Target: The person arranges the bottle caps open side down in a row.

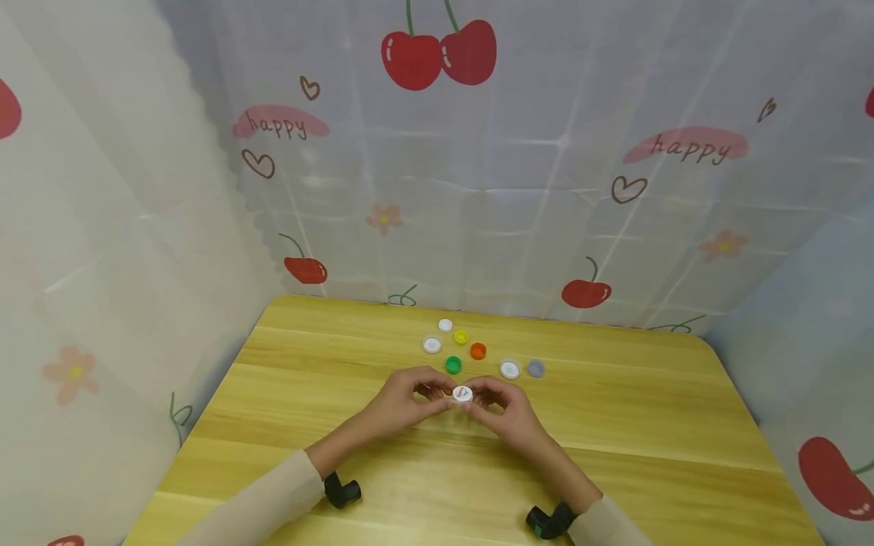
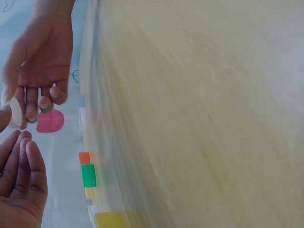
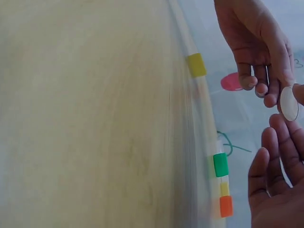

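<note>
A small round white disc [image 1: 462, 393] with a printed picture on its face is held up between the two hands. My left hand [image 1: 403, 402] pinches its left edge between thumb and fingertips. On the opposite edge, my right hand [image 1: 507, 409] has its thumb and fingertips. Seen from the left wrist, the disc [image 2: 16, 112] appears nearly edge-on; the right wrist view shows the disc [image 3: 289, 103] with a plain pale face. Just beyond the hands stand a green round container [image 1: 454, 365] and an orange one [image 1: 478, 351].
Farther back are a yellow container [image 1: 461, 337], white round pieces [image 1: 432, 345] and a white lid [image 1: 445, 325]. A white-and-clear one [image 1: 510, 369] and a grey one [image 1: 536, 368] lie right. Another yellow piece [image 3: 196, 65] shows from the right wrist. Printed curtains surround the wooden table [image 1: 649, 409].
</note>
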{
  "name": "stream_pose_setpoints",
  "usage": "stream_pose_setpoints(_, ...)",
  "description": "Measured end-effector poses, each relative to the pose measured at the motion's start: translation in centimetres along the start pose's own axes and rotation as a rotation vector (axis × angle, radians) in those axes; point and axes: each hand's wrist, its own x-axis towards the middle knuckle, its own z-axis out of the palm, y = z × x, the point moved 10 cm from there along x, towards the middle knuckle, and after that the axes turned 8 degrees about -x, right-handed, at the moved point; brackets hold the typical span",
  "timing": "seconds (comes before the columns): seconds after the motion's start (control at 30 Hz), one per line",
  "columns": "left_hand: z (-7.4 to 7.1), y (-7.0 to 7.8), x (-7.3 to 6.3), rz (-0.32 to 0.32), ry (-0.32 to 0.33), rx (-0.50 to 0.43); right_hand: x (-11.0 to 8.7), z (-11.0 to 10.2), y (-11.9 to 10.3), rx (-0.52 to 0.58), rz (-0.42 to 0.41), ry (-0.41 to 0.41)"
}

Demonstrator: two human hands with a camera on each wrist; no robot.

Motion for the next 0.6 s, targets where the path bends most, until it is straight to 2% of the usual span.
stream_pose_setpoints(0.17, -0.2, 0.2, 0.0, 0.029, 0.022, -0.041, -0.5, -0.4, -1.0, -0.086, -0.079, 0.055)
stream_pose_setpoints(0.3, -0.3, 0.8, -0.1, 0.069, 0.023, -0.023, -0.5, -0.4, -1.3, -0.100, -0.090, 0.063)
stream_pose_setpoints(0.6, -0.5, 1.0, -0.3, 0.057, -0.008, 0.044, -0.2, 0.2, -1.5, -0.120, -0.106, 0.047)
